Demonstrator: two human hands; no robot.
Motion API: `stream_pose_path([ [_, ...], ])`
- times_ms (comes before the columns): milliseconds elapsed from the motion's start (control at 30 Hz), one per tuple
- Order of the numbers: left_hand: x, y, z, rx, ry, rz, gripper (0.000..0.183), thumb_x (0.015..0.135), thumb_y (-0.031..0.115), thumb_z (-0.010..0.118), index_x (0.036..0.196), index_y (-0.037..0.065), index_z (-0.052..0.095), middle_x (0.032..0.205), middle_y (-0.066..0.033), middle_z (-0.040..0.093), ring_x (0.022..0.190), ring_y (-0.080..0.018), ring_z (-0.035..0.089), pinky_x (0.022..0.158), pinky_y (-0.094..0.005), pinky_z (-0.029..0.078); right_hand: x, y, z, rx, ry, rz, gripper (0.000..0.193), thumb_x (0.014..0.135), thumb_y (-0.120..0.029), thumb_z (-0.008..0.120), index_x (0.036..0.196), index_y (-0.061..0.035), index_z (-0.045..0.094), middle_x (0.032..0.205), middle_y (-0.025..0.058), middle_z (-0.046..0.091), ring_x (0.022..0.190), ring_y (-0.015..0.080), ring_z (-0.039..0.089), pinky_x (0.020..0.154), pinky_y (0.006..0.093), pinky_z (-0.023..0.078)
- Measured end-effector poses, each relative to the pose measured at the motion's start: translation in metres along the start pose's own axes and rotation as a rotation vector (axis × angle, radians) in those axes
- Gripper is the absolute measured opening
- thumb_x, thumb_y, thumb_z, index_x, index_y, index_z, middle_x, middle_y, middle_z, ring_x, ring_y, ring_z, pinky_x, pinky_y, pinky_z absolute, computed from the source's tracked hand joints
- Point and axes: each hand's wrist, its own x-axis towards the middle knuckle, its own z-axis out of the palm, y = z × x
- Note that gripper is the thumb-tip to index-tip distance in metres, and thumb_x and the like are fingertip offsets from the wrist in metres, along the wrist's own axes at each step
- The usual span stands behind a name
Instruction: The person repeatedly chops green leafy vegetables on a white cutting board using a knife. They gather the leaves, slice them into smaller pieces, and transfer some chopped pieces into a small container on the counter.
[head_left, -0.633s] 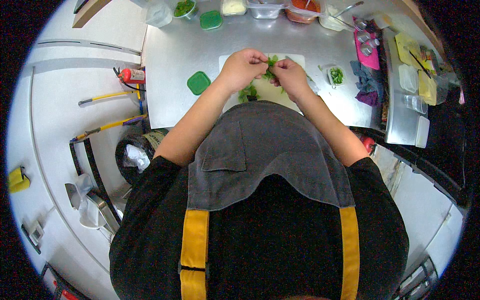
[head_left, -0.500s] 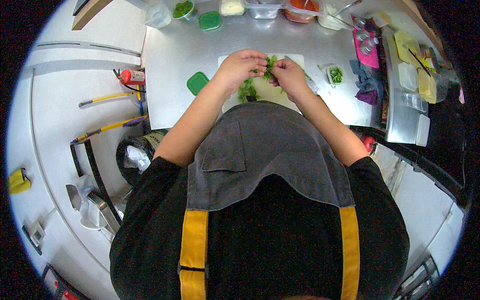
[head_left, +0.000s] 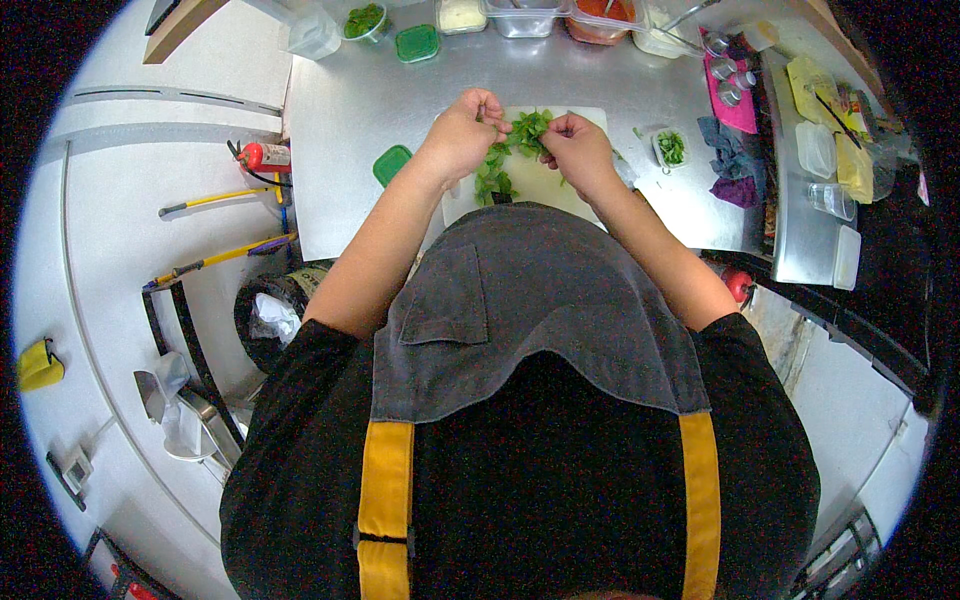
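Note:
My right hand pinches a leafy green herb sprig above the white cutting board. At the sprig's left side is my left hand, its fingers curled in toward the thumb. Whatever may be between those fingertips is too small to make out. More leafy herbs lie on the board's left part, below my left hand and close to my apron. Right of the board, a small clear container holds green pieces.
A green lid lies left of the board. Along the table's far edge stand a tub of greens, another green lid and a red-filled container. Crumpled cloths and a pink mat with metal cups lie at the right.
My left hand has drawn slightly left, away from my right hand, and its fingers have curled more. The sprig in my right hand now shows more fully between them.

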Motion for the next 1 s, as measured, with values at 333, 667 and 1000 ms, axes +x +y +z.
stream_pose_path([
  [333,-0.001,0.006,-0.001,0.045,-0.151,0.03,0.019,0.088,0.006,0.072,0.103,0.001,0.062,0.084,-0.0057,0.069,0.072,-0.0134,0.066,0.066,-0.0267,0.052,-0.004,-0.006,0.001,0.11,-0.066,0.024,0.009,0.086,-0.008,0.066,0.089,-0.0001,0.064,0.072,0.0069,0.066,0.058,0.0152,0.064,0.052,0.0292,0.052],
  [667,0.0,0.02,0.008,0.433,-0.191,0.109,0.032,0.082,0.021,0.081,0.106,0.004,0.068,0.081,-0.0049,0.069,0.075,-0.0141,0.065,0.066,-0.03,0.051,-0.008,-0.007,0.0,0.086,-0.086,0.028,0.011,0.089,-0.009,0.065,0.093,0.001,0.063,0.079,0.0084,0.067,0.062,0.0166,0.068,0.054,0.029,0.053],
  [1000,0.015,-0.012,0.004,0.054,-0.273,-0.07,0.027,0.085,0.019,0.079,0.105,0.006,0.067,0.091,-0.0037,0.07,0.08,-0.0128,0.065,0.072,-0.028,0.053,-0.011,-0.008,-0.006,0.305,-0.255,0.018,0.009,0.095,-0.006,0.062,0.103,-0.0019,0.058,0.084,0.0063,0.065,0.071,0.0154,0.067,0.061,0.0267,0.052],
])
